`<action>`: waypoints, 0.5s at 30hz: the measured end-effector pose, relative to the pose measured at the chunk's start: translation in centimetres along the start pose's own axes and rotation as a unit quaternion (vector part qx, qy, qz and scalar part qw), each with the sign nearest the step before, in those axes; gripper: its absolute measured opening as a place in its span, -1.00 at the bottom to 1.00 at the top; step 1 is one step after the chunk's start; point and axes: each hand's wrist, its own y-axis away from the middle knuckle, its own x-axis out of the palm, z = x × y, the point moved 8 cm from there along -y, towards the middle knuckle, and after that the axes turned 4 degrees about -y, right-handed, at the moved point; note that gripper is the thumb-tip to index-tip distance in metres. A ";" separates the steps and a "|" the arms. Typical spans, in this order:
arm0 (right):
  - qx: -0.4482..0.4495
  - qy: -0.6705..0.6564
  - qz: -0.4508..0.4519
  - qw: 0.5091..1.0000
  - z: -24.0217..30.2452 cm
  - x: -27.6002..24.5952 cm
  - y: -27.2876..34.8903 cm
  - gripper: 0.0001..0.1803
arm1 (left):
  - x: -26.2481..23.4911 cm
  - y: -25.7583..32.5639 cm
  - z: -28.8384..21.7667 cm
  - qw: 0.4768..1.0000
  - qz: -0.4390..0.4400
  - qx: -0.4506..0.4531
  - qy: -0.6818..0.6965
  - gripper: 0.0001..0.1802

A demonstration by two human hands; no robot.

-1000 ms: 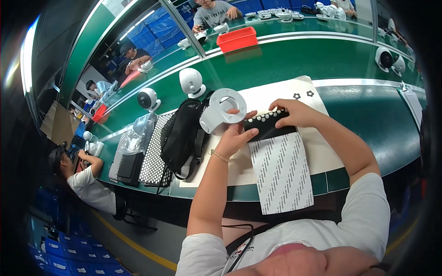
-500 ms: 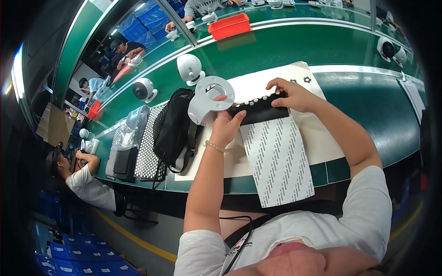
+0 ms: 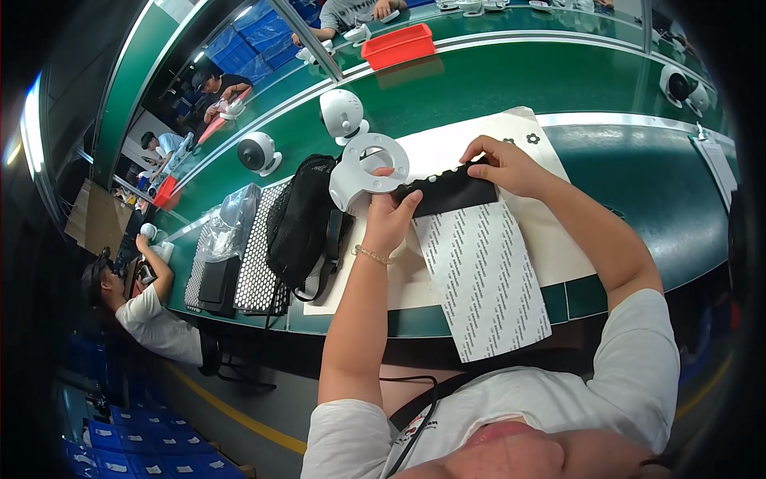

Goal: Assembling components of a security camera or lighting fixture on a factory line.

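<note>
1. Black, a flat strip (image 3: 451,190) dotted with small white pieces is held just above the pale mat (image 3: 558,231) on the green bench (image 3: 638,184).
2. Its right end is pinched in the closed right hand (image 3: 504,164).
3. Its left end is gripped by the left hand (image 3: 389,219), beside a white ring-shaped housing (image 3: 363,168).
4. A printed white sheet (image 3: 483,275) lies beneath; a black mesh bag (image 3: 302,219) sits further left.
</note>
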 end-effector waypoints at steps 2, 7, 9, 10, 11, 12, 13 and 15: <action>0.002 -0.055 0.017 0.998 0.1 0.3 -0.1 -0.87 | 0.1 0.1 0.1 1.000 0.011 -0.005 0.009 -0.42; -0.088 0.093 -0.011 0.992 2.1 -0.3 0.1 -0.85 | -0.2 0.2 0.5 0.999 0.009 -0.028 0.015 -0.43; -0.104 0.108 -0.015 0.989 2.9 -0.4 0.2 -0.81 | -0.2 0.2 0.8 0.999 0.008 -0.039 0.031 -0.43; -0.060 0.088 -0.012 0.994 2.7 -0.5 0.1 -0.74 | -0.3 0.2 0.5 0.999 0.002 -0.021 0.025 -0.43; -0.016 0.069 -0.011 0.997 2.7 -0.7 0.2 -0.67 | -0.3 0.1 0.2 1.000 -0.003 -0.002 0.019 -0.43; -0.015 0.070 -0.011 0.997 3.1 -0.9 0.3 -0.67 | -0.3 0.1 0.1 1.000 -0.002 -0.002 0.020 -0.43; -0.009 0.091 -0.011 0.996 3.3 -1.1 0.4 -0.62 | -0.3 0.1 0.1 1.000 -0.001 -0.006 0.012 -0.44; -0.002 0.112 -0.010 0.994 3.5 -1.2 0.5 -0.56 | -0.4 0.3 0.2 1.000 -0.001 -0.012 0.004 -0.44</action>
